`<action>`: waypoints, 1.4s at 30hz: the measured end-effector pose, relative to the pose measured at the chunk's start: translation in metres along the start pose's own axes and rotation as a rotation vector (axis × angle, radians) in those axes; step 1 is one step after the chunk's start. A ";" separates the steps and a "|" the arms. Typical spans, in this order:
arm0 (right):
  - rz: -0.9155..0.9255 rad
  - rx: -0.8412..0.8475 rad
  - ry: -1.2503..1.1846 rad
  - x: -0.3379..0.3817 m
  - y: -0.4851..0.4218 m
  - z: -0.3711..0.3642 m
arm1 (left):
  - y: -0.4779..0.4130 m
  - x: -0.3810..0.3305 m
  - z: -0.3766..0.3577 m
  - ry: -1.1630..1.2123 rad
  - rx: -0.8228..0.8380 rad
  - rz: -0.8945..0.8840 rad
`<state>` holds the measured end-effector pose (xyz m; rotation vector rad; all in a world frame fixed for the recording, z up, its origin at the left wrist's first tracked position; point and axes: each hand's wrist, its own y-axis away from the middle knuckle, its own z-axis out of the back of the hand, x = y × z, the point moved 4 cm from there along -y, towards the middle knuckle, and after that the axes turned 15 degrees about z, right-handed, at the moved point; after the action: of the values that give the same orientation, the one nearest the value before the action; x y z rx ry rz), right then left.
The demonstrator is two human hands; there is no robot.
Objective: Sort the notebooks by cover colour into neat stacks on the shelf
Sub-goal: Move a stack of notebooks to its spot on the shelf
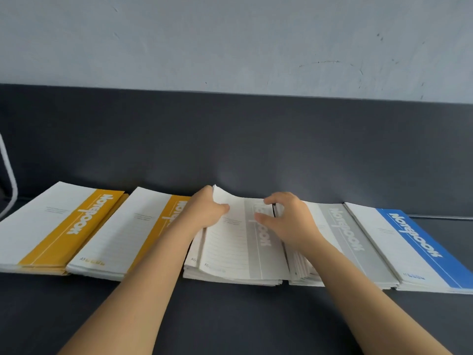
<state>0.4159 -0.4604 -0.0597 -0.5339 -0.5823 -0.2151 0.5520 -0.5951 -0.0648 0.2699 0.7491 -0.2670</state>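
Observation:
A row of notebook stacks lies on the dark shelf (230, 316). From the left: a yellow stack (51, 231), a second yellow stack (120, 242), a grey stack (238, 254), a second grey stack (350, 242) and a blue stack (409, 247). My left hand (204, 213) grips the far left corner of the middle grey stack's top notebook, which curls up there. My right hand (286, 219) rests with bent fingers on that notebook's grey band, at the gap to the neighbouring grey stack.
Behind the stacks rises a dark back panel (230, 139), with a pale wall above it. A white cable (10, 180) hangs at the far left. Bare dark surface lies in front of the stacks.

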 end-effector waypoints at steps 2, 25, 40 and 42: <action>-0.008 0.004 0.008 -0.001 0.003 0.000 | -0.001 -0.001 -0.002 -0.066 0.003 -0.013; -0.255 0.167 0.242 -0.094 0.030 0.094 | 0.091 -0.110 -0.110 -0.586 0.059 -0.087; -0.199 0.273 0.240 -0.114 0.018 0.099 | 0.076 -0.114 -0.112 -0.064 0.100 0.142; -0.213 0.222 0.142 -0.115 0.020 0.102 | 0.072 -0.108 -0.109 0.133 0.156 0.151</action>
<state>0.2808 -0.3838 -0.0622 -0.2392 -0.5170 -0.3822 0.4313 -0.4763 -0.0548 0.4936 0.8359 -0.1657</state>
